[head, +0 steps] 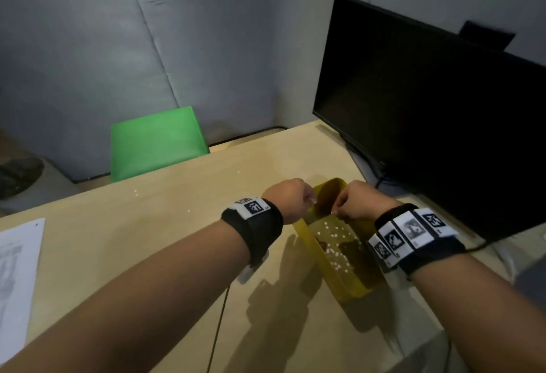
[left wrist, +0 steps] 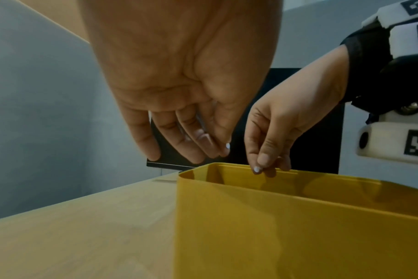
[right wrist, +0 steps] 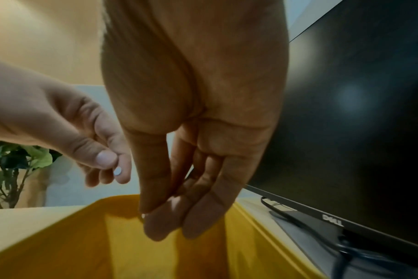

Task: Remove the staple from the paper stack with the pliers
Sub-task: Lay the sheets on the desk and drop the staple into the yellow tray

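Both hands hover over a yellow bin point(head: 339, 269) on the surface point(head: 147, 239), its long axis running from near right to far left; the left hand point(head: 291, 200) pinches a white disc point(right wrist: 117, 171), the right hand point(head: 359, 201) another point(left wrist: 256, 169). White discs point(head: 331, 236) dot the bin floor; paper point(head: 17, 278) lies far left, its long axis toward the viewer; a monitor point(head: 428, 112) stands at right.

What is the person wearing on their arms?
Both arms are bare, with no sleeves. Each wrist has a black fabric band: the left band carries white blocks with black square patterns, the right band a row of them. A white camera box hangs under the right wrist.
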`<state>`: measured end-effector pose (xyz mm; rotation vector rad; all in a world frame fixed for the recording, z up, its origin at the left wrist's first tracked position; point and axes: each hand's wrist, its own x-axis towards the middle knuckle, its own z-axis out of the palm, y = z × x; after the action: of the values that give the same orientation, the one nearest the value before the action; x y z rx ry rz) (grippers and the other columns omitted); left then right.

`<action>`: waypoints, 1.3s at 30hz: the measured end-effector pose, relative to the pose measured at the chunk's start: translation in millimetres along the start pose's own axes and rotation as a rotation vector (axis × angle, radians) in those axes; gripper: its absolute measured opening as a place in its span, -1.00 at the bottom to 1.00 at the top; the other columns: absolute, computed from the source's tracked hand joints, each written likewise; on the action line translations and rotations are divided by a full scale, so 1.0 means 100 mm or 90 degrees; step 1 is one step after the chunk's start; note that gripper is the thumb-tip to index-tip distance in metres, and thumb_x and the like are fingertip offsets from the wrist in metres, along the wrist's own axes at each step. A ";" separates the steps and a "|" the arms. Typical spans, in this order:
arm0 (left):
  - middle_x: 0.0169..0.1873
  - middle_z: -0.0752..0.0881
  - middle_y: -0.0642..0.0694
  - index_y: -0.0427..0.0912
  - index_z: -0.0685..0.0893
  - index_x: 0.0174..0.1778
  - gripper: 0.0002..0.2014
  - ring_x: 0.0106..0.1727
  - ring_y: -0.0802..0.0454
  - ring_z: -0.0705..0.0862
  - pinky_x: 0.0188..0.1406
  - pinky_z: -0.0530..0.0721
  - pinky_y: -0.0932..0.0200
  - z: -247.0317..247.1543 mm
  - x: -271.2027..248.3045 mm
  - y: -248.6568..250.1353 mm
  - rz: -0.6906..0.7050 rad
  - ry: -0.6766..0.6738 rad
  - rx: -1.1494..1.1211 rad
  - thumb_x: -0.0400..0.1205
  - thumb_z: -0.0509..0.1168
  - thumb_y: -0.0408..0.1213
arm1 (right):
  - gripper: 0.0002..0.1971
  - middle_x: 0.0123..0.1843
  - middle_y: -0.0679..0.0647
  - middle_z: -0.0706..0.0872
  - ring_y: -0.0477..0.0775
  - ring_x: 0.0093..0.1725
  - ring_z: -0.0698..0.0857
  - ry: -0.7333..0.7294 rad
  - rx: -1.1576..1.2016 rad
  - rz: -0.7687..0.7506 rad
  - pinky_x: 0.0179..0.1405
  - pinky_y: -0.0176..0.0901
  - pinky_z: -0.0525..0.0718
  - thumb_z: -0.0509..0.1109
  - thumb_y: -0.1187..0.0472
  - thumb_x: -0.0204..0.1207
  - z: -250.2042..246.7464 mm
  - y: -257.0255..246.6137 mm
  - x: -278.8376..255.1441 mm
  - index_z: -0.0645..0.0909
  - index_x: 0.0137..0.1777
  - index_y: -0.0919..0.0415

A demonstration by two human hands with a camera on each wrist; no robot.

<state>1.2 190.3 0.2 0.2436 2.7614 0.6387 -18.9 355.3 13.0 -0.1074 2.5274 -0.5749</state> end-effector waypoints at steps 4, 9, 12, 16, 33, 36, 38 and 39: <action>0.03 0.70 -0.11 -0.05 0.76 0.05 -0.76 -0.05 -0.15 0.67 -0.19 0.59 0.07 0.10 0.07 0.14 -0.006 -0.028 0.093 0.62 0.20 -0.22 | -0.93 -0.16 0.05 0.82 -0.05 -0.17 0.76 0.029 -0.019 0.015 -0.13 -0.22 0.67 0.48 0.26 0.48 -0.01 0.23 -0.07 0.81 -0.11 0.18; -0.05 0.70 -0.20 -0.16 0.79 -0.07 -0.79 -0.06 -0.22 0.68 -0.20 0.63 0.01 0.15 0.08 0.25 -0.025 -0.021 0.118 0.58 0.24 -0.26 | -0.96 -0.23 0.00 0.78 -0.11 -0.25 0.73 0.040 -0.004 -0.002 -0.26 -0.31 0.64 0.55 0.29 0.41 0.00 0.34 -0.10 0.79 -0.15 0.18; -0.03 0.66 -0.20 -0.18 0.76 -0.05 -0.81 -0.06 -0.21 0.65 -0.24 0.59 0.05 0.17 0.08 0.27 -0.022 -0.014 0.130 0.57 0.25 -0.28 | -0.94 -0.25 -0.04 0.74 -0.07 -0.18 0.72 0.047 0.005 -0.023 -0.12 -0.20 0.70 0.53 0.35 0.40 0.01 0.35 -0.09 0.77 -0.14 0.24; 0.03 0.62 -0.21 -0.19 0.75 0.03 -0.77 -0.07 -0.20 0.62 -0.18 0.58 0.01 0.19 0.10 0.25 -0.019 -0.024 0.119 0.63 0.20 -0.27 | -0.91 -0.14 0.02 0.77 -0.02 -0.09 0.75 0.041 0.016 -0.027 0.04 -0.10 0.75 0.47 0.37 0.47 0.03 0.36 -0.06 0.78 -0.12 0.21; 0.19 0.64 -0.08 0.04 0.68 0.16 -0.73 0.15 -0.14 0.65 -0.07 0.57 0.07 -0.29 -0.33 -0.83 -0.163 0.085 0.114 0.65 0.14 -0.22 | -0.85 -0.03 0.04 0.74 0.04 0.05 0.69 0.046 0.009 -0.179 0.18 -0.07 0.67 0.37 0.27 0.55 0.22 -0.96 0.24 0.76 0.02 0.19; 0.23 0.63 -0.10 0.02 0.68 0.18 -0.72 0.16 -0.16 0.66 -0.04 0.58 0.08 -0.39 -0.52 -1.26 -0.225 0.085 0.111 0.65 0.14 -0.25 | -0.85 -0.14 0.01 0.69 0.01 -0.05 0.68 0.026 -0.019 -0.211 0.03 -0.18 0.64 0.36 0.29 0.55 0.40 -1.32 0.35 0.77 -0.01 0.22; 0.25 0.63 -0.10 0.02 0.68 0.21 -0.70 0.18 -0.16 0.66 -0.01 0.58 0.08 -0.41 -0.62 -1.51 -0.267 0.076 0.108 0.65 0.14 -0.27 | -0.84 -0.15 0.04 0.69 0.04 -0.04 0.68 0.012 -0.033 -0.222 0.00 -0.17 0.63 0.35 0.30 0.55 0.53 -1.48 0.42 0.77 -0.01 0.23; 0.27 0.62 -0.10 0.02 0.67 0.23 -0.69 0.19 -0.15 0.65 0.01 0.58 0.08 -0.42 -0.68 -1.63 -0.287 0.070 0.104 0.65 0.14 -0.29 | -0.84 -0.11 0.07 0.72 0.07 0.00 0.70 0.004 -0.042 -0.224 0.03 -0.15 0.64 0.35 0.30 0.55 0.60 -1.55 0.47 0.77 -0.01 0.23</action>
<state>35.8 13.3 -21.0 -0.3843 2.8296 0.3167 -33.3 183.0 9.7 -0.5839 2.5492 -0.6259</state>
